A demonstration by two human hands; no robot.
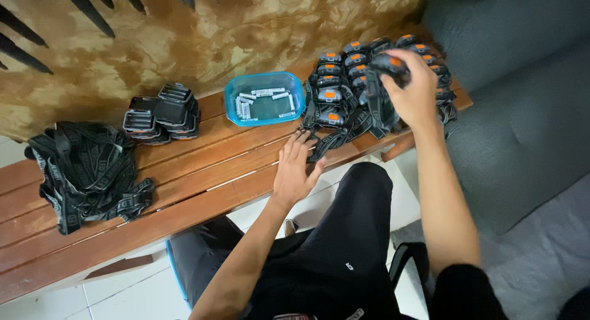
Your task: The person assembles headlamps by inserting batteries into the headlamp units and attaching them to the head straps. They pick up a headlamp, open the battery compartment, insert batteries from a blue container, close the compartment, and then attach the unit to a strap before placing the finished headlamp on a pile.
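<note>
While left hand (295,172) rests flat, right grip (413,92) holds 1 headlamp (389,64), seemingly above its pile (344,89).

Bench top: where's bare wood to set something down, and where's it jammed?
Free: the front planks of the wooden bench between the strap pile and the left hand, and the strip between the stacked black cases and the blue tray. Crowded: the right end, packed with headlamps and loose straps, where the right hand holds one headlamp.
</note>
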